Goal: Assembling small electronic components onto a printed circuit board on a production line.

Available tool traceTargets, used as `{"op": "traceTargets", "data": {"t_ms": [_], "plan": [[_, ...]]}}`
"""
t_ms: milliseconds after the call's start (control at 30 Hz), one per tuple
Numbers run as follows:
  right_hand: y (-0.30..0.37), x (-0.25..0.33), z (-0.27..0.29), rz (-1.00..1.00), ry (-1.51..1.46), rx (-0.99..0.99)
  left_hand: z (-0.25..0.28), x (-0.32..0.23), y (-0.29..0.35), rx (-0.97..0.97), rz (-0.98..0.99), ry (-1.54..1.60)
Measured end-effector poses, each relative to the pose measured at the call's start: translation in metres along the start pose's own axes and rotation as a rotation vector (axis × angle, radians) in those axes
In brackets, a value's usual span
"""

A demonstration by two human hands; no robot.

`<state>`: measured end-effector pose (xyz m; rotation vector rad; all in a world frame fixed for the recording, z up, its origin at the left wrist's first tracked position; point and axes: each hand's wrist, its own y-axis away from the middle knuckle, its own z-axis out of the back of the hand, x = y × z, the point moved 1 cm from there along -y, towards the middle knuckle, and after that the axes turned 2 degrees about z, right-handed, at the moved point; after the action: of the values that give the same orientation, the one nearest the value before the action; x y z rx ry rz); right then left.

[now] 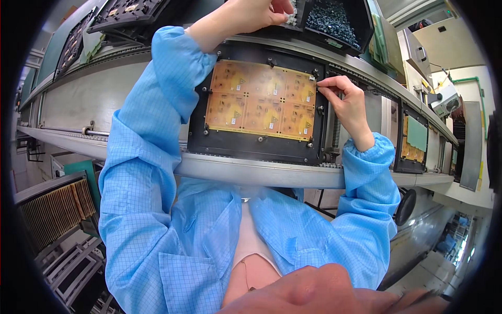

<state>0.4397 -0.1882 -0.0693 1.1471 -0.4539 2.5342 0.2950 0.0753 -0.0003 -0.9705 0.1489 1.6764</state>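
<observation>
A yellow-orange circuit board panel point(264, 104), split into several like sections with small white labels, lies in a black carrier frame point(230, 144) in front of me. My right hand point(349, 104) is at the panel's upper right corner, thumb and forefinger pinched together at its edge. A tiny white part point(312, 78) sits just beside those fingertips; whether they grip anything is too small to tell. At the top, my left hand point(248, 15) reaches over a bin of small pale parts point(293, 18). Its fingers are bent together, and what they hold is hidden.
Right of the pale parts stands a black bin of small dark components point(334, 23). The carrier rests on a conveyor with a metal front rail point(261, 171). Another carrier point(413, 138) sits farther right. Black trays point(128, 15) stand at upper left, a slotted rack point(57, 212) at lower left.
</observation>
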Motion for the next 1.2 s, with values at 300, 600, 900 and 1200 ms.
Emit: {"op": "traceTargets", "data": {"t_ms": [300, 600, 900, 1200], "plan": [[-0.007, 0.008, 0.0, 0.087, 0.123, -0.047, 0.014, -0.017, 0.037, 0.091, 0.167, 0.321], [-0.014, 0.013, 0.006, 0.258, 0.259, 0.001, -0.004, 0.0, 0.056, 0.106, 0.119, 0.355], [-0.025, 0.023, 0.012, 0.477, 0.498, -0.017, -0.026, 0.005, 0.068, 0.166, 0.177, 0.346], [-0.14, -0.01, 0.038, 0.494, 0.798, -0.217, -0.038, -0.015, 0.074, 0.189, 0.261, 0.392]]}}
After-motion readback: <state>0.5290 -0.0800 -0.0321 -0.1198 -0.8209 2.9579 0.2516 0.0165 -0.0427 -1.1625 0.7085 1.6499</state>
